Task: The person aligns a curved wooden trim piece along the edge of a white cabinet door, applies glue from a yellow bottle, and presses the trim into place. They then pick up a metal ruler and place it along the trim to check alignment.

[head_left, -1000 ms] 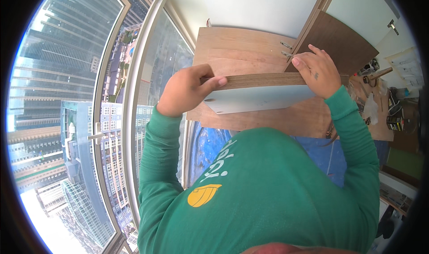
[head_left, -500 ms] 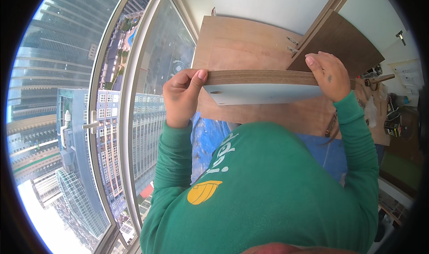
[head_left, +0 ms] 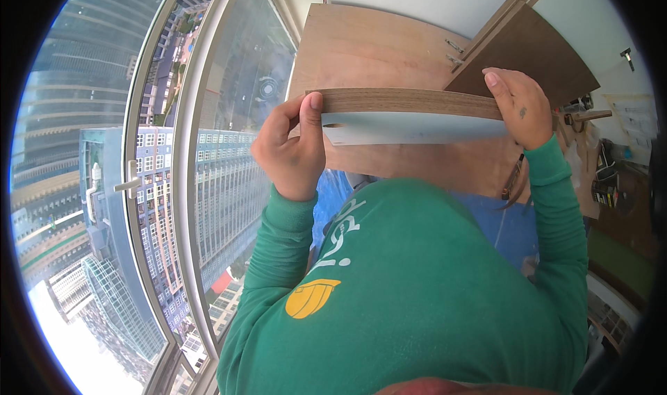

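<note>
I hold a flat panel (head_left: 410, 113) level in front of me, its brown wood-grain edge facing me and its pale underside showing below. My left hand (head_left: 292, 148) grips its left end, thumb on the edge. My right hand (head_left: 517, 107) grips its right end, fingers over the top. Behind the panel stands a light brown wooden cabinet (head_left: 368, 47) with an open darker door (head_left: 528, 47) on hinges. My green long-sleeved shirt fills the lower picture.
A tall window (head_left: 201, 152) with a white frame and handle (head_left: 128, 183) runs along the left, with high-rise buildings far below. Blue sheeting (head_left: 507, 228) lies under the cabinet. Tools and clutter sit on a surface at the right (head_left: 611, 186).
The panel has tilted from showing its pale face to nearly edge-on and level. My left hand slid to its left end, and both hands hold it a little higher and nearer.
</note>
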Available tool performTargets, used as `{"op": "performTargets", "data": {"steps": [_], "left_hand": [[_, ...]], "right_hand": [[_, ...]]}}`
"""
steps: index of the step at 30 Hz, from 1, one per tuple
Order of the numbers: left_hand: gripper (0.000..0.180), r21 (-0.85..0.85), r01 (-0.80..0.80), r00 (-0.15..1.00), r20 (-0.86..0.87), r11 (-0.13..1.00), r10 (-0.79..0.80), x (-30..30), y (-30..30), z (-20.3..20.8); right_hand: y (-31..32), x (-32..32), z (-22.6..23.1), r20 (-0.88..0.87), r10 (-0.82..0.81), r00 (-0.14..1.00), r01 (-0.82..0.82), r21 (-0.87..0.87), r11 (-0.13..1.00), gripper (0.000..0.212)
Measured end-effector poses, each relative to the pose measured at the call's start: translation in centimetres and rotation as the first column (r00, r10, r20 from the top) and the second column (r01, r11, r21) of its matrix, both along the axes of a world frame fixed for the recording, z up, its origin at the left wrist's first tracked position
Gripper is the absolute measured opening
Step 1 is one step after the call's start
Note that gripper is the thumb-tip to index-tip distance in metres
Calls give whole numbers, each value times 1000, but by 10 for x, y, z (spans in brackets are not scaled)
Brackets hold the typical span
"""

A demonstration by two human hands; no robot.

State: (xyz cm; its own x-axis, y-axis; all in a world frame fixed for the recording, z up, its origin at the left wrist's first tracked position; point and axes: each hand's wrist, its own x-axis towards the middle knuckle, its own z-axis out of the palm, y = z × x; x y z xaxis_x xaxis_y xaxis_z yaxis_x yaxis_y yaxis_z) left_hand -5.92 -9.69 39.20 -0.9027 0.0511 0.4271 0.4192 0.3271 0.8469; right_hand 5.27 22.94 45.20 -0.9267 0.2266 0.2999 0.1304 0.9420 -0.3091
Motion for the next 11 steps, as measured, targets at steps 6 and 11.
{"op": "performTargets", "data": {"steps": [6, 11], "left_hand": [[21, -60, -82, 995, -55, 995, 79, 11, -1, -4], [17, -47, -96, 992, -82, 994, 92, 9, -2, -17]], "right_hand": [[-2, 6, 2, 16, 7, 1000, -6, -4, 1000, 43], [-1, 7, -2, -44, 58, 997, -56, 48, 997, 40]]}}
